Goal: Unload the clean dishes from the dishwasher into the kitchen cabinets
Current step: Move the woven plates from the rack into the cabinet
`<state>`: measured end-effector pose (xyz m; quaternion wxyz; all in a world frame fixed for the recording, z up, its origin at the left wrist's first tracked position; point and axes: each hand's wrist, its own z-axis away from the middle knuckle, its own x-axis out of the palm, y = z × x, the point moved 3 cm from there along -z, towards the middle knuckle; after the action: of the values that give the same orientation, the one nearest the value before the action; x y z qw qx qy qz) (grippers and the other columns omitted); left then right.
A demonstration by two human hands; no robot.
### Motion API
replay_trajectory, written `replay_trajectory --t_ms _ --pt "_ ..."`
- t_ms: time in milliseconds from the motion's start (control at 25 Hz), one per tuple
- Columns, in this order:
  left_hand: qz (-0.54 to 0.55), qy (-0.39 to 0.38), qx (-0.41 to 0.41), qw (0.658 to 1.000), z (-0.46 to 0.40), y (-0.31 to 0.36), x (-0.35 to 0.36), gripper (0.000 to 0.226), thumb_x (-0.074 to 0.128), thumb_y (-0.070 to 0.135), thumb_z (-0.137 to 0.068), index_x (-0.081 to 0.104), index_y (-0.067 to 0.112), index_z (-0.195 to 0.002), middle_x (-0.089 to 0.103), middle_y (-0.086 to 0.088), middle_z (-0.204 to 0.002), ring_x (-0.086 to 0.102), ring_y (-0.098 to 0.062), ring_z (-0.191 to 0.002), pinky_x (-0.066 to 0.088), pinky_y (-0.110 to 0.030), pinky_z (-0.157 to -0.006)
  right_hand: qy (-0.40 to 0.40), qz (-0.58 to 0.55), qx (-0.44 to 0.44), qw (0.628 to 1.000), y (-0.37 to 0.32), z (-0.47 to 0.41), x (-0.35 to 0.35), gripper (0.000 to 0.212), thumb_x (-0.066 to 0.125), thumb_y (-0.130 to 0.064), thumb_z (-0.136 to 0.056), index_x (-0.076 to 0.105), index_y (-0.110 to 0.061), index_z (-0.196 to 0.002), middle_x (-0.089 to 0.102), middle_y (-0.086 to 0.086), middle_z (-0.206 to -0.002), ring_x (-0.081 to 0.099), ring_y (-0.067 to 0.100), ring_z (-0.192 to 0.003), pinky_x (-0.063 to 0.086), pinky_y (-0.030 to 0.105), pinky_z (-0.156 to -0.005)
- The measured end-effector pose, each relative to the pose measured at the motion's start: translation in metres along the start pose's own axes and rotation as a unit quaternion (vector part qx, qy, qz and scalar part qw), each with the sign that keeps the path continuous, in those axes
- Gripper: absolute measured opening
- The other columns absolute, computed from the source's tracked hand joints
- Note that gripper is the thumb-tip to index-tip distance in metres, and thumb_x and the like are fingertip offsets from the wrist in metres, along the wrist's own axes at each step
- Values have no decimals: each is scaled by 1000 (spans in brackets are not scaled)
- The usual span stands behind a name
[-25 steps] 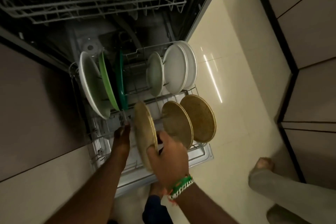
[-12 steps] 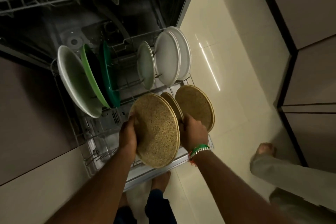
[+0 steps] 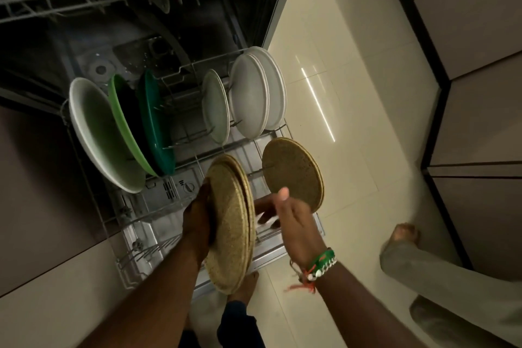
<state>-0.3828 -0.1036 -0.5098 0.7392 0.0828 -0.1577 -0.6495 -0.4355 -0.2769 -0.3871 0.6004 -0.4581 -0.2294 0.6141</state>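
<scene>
Our left hand [image 3: 197,223] grips two stacked round speckled tan plates [image 3: 230,223]; our right hand [image 3: 291,215], fingers spread, holds nothing. One-handed, the stack could slip.

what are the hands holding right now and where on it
The left hand grips two stacked brown plates by their left rim. The right hand is open, holding nothing.

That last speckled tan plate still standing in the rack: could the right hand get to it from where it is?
Probably yes. The right hand is open and holds nothing, right beside the tan plate in the lower rack, with nothing between them. The left hand holds the stacked tan plates off to the side.
</scene>
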Motion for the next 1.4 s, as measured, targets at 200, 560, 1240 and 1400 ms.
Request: replay_trajectory --t_ms 200,560,1240,1400 --pt "33 -9 7 999 -2 4 -1 77 45 66 -94 46 11 -148 67 -3 -96 65 -21 -83 51 -35 -69 191 301 210 910 79 -87 -76 47 61 -45 -93 54 -20 -133 60 9 -127 55 31 -117 50 47 -93" --pt "-72 104 53 991 20 28 -7 72 56 72 -86 62 20 -136 53 -14 -145 50 -37 -131 39 -56 -112 164 329 40 929 28 -28 -50 30 45 -49 -102 64 -26 -99 67 -3 -74 63 22 -64 51 32 -57" --pt "-108 153 52 981 111 3 -88 95 47 83 -83 48 12 -146 53 -18 -144 52 -40 -128 42 -54 -107 -10 -38 118 992 -21 83 38 38 50 -56 -88 66 -22 -84 69 -17 -73 65 7 -75 50 14 -64" --pt "-139 150 57 977 124 -4 -130 63 47 51 -102 46 6 -146 51 -20 -145 50 -40 -130 41 -46 -107 15 -5 76 997 -17 95 68 29 68 -41 -93 68 -25 -116 74 -10 -106 69 11 -102 57 33 -86"
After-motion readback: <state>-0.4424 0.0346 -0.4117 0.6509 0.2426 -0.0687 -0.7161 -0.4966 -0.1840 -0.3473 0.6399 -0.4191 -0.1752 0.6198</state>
